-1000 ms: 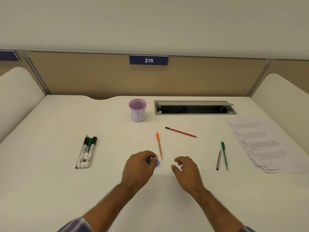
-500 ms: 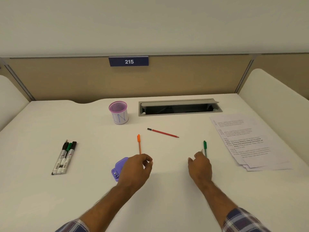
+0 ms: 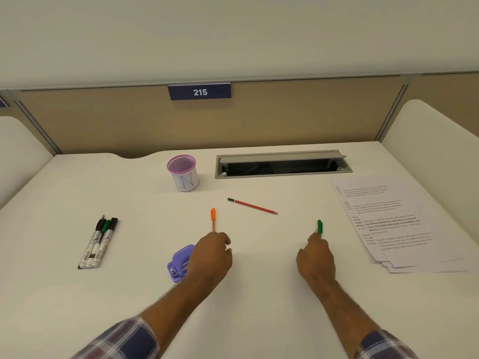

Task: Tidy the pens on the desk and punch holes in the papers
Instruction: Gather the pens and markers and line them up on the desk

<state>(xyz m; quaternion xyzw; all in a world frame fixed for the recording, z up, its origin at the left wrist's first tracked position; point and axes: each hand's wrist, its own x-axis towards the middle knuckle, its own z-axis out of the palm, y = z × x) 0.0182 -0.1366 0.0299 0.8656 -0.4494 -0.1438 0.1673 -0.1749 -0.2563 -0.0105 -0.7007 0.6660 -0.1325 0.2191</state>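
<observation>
An orange pen [image 3: 213,218] lies on the white desk [image 3: 259,294], and its near end is hidden under my left hand [image 3: 211,255], whose fingers are curled. A purple hole punch [image 3: 178,263] sits just left of that hand, touching or partly under it. My right hand [image 3: 316,257] has its fingertips bunched on the near part of a green pen [image 3: 319,226]; whether it grips the pen is unclear. A red pencil [image 3: 252,206] lies beyond, between the hands. Several markers [image 3: 98,242] lie together at the left. A pink mesh pen cup [image 3: 183,172] stands at the back. Printed papers [image 3: 394,221] are stacked at the right.
An open grey cable tray [image 3: 282,164] is set into the desk behind the pencil. A tan partition [image 3: 285,117] with a "215" label closes the back, and white side dividers [image 3: 435,141] flank the desk.
My left hand has moved up from the hole punch over the orange pen's near end. My right hand has moved right to the green pen, hiding the dark pen beside it.
</observation>
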